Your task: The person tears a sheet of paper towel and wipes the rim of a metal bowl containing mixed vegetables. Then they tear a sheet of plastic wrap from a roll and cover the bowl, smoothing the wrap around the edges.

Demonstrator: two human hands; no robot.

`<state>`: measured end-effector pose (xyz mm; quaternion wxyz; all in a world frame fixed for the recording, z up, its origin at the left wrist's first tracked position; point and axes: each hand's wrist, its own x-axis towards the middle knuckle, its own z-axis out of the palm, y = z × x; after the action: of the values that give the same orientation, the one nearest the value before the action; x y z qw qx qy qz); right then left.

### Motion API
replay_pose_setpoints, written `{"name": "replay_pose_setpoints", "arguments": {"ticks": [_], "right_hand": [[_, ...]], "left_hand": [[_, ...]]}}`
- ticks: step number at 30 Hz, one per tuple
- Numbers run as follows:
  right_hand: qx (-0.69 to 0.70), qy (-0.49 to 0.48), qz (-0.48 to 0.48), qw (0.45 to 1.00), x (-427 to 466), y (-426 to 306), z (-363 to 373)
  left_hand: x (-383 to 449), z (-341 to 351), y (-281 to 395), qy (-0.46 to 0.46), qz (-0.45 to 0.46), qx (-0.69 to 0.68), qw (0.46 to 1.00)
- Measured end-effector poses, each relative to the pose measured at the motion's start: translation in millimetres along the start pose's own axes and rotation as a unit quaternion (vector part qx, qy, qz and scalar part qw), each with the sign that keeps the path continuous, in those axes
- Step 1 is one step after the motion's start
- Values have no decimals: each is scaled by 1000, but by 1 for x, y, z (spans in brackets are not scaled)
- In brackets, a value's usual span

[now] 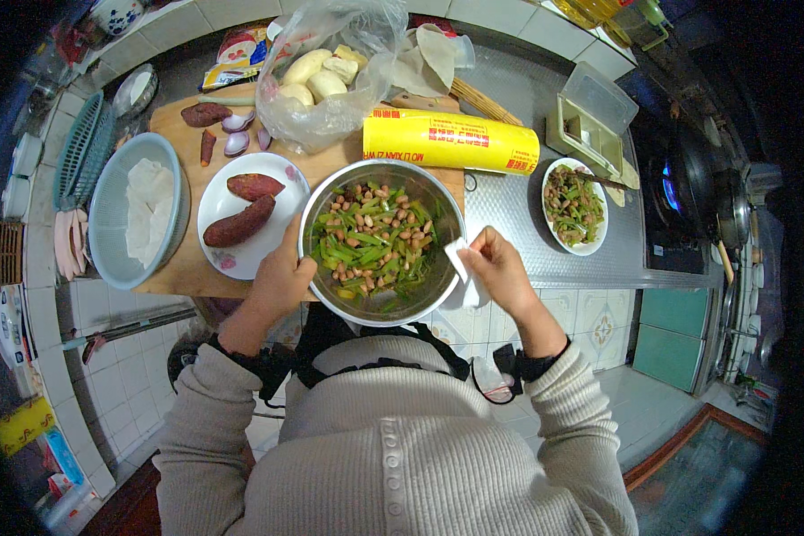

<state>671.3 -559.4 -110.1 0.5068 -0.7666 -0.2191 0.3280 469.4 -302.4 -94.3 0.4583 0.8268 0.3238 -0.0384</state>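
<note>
A stainless steel bowl [321, 175] of peanuts and chopped green celery [375, 231] is at the counter's front edge, before my body. My left hand [283, 271] grips its left rim, thumb on the outside wall. At the right rim, my right hand [499, 264] pinches a folded white tissue [470, 285] that touches the bowl. Left of the bowl, a floral white plate [224, 258] carries two purple-skinned sweet potatoes [241, 221]. Behind the bowl lies a yellow roll of cling film [449, 141], which bears printing.
A wooden cutting board [174, 268] lies under the plate. A blue plastic basket [174, 208] holds white cloth or paper. Peeled potatoes [325, 84] fill a clear bag. On the right are a second dish of food [574, 218], an open seasoning box [589, 134] and a lit gas burner [670, 187].
</note>
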Motion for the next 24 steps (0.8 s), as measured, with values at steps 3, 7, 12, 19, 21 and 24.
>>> {"name": "replay_pose_setpoints", "arguments": {"ticks": [3, 7, 12, 19, 21, 24], "right_hand": [[-63, 5, -58, 996, 31, -10, -11], [-244, -2, -109, 964, 82, -30, -9], [-223, -41, -167, 959, 122, -44, 5], [-95, -27, -42, 994, 99, -35, -3], [-80, -42, 10, 996, 81, -34, -10], [-25, -53, 80, 995, 49, -31, -18]], "left_hand": [[2, 1, -4, 12, 30, -11, 999], [4, 3, -11, 30, 96, -36, 994], [8, 7, -19, 35, 75, -32, 996], [8, 10, -12, 47, 55, -47, 996], [7, 10, -11, 36, 29, -61, 997], [9, 11, -11, 18, -13, -76, 997]]}}
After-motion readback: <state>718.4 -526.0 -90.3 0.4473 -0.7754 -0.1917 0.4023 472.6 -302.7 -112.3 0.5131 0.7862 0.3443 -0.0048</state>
